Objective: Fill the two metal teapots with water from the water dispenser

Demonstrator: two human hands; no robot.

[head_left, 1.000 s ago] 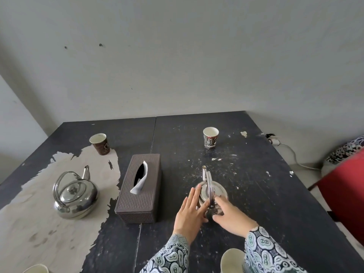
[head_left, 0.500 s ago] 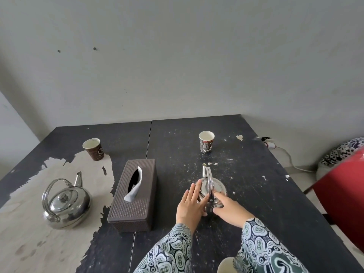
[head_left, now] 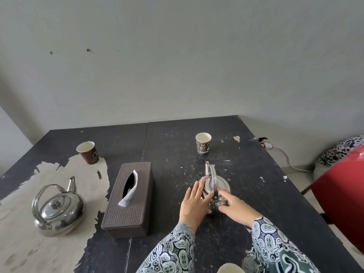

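Note:
A small metal teapot (head_left: 215, 182) stands on the dark table (head_left: 256, 203), handle upright and spout pointing away from me. My left hand (head_left: 194, 201) lies flat against its left side, fingers straight. From the right, my right hand (head_left: 235, 206) touches its near side with the fingers stretched out. A second, larger metal teapot (head_left: 57, 209) with its lid on sits at the left on the worn pale patch of the table. No water dispenser is in view.
A brown tissue box (head_left: 130, 198) lies between the two teapots. Two paper cups stand farther back, one brown (head_left: 87, 152) and one printed (head_left: 203, 143). A red chair (head_left: 342, 194) is at the right edge. A pale cup rim (head_left: 229, 268) shows at the bottom.
Both hands have stayed on the small teapot. The view has tilted up, so the table sits lower in the frame.

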